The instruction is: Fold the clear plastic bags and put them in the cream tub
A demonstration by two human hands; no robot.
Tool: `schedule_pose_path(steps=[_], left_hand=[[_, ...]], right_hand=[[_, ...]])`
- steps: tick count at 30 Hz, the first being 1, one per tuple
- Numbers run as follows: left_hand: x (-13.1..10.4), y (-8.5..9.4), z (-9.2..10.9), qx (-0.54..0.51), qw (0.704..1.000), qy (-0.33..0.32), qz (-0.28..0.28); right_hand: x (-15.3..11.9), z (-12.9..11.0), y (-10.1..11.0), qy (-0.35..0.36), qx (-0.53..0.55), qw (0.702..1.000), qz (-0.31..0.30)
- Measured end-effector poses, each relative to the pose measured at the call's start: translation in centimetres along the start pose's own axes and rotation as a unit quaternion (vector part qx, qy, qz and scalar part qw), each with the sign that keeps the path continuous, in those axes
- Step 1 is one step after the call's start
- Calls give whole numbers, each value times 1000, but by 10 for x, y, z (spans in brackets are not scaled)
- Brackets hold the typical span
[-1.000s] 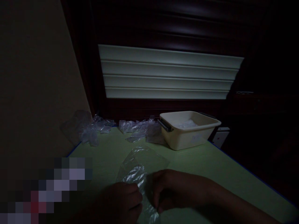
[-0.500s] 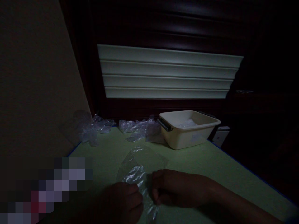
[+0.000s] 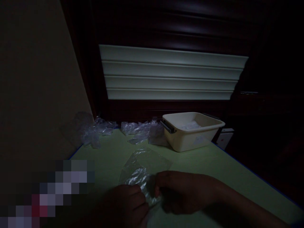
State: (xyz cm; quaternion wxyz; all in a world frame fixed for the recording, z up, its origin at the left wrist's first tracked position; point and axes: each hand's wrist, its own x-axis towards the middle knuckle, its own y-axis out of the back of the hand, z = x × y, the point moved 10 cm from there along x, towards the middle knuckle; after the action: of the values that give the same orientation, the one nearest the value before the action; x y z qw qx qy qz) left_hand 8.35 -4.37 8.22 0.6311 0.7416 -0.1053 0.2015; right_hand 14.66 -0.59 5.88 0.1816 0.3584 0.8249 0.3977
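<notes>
The left hand (image 3: 129, 204) had its fingers curled at the near part of a clear plastic bag (image 3: 139, 175); whether they pinched it, I could not tell. The right hand (image 3: 182, 191) bent its fingers narrowly beside the film, their hold lost in shadow. The bag lay between and beyond both hands on the green tabletop (image 3: 237, 183). It looked light, limp, slippery and easily torn, best pinched by an edge. Farther off were crumpled plastic wrappers (image 3: 140, 128) and a cream tub (image 3: 184, 142).

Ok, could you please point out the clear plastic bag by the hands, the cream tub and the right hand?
Clear plastic bag (image 3: 139, 176), head view: crinkled middle.
Cream tub (image 3: 184, 141), head view: near wall.
Right hand (image 3: 182, 190), head view: back of the hand.
</notes>
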Motion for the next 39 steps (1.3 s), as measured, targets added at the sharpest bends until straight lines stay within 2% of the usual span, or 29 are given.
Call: schedule_pose_path(steps=[3, 8, 11, 14, 20, 23, 28, 33, 39], left_hand=[[1, 8, -5, -24, 999, 27, 34], [1, 0, -11, -39, 998, 40, 8], [-1, 5, -17, -39, 997, 63, 35], [-2, 13, -23, -30, 992, 92, 75], [-5, 17, -31, 9, 987, 122, 105], [-5, 19, -31, 35, 987, 124, 100], [0, 25, -20, 36, 991, 76, 102], [4, 5, -17, 17, 999, 29, 27], [-4, -16, -31, -1, 999, 52, -13]], right_hand=[[0, -2, 2, 18, -5, 1000, 10], [1, -4, 0, 5, -3, 1000, -2], [1, -3, 0, -9, -9, 1000, 0], [2, 3, 1, -48, -7, 999, 6], [0, 13, 7, -126, -30, 991, 42], [0, 14, 9, -138, -30, 988, 61], [-2, 17, 13, -168, -6, 982, 84], [0, 17, 11, -150, -22, 985, 83], [0, 14, 10, -113, -23, 990, 78]])
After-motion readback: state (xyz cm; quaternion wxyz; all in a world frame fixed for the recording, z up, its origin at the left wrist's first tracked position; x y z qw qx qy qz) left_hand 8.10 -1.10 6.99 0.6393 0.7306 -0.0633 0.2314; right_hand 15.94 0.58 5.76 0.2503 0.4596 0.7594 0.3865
